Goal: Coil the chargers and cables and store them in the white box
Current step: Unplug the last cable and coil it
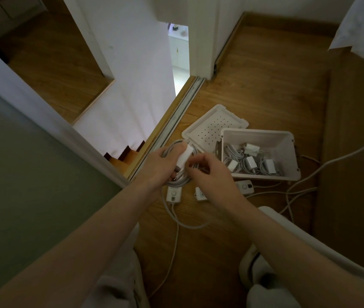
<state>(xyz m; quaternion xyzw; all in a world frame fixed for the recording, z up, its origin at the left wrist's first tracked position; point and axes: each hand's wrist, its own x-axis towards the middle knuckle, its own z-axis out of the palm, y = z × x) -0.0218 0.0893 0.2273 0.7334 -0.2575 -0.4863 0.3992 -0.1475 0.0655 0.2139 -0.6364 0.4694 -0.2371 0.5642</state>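
With the left hand (161, 166) curled round a white rectangular charger brick (184, 157) and its grey coiled cable (172, 145), and the right hand (212, 175) pinching the loose end beside it, any slack could spring the loops open short of the white plastic box (265, 177) just beyond the right hand.

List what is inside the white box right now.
Several white charger bricks with coiled grey cables lie piled in the white box. Anything beneath that pile is covered, so the count is uncertain.
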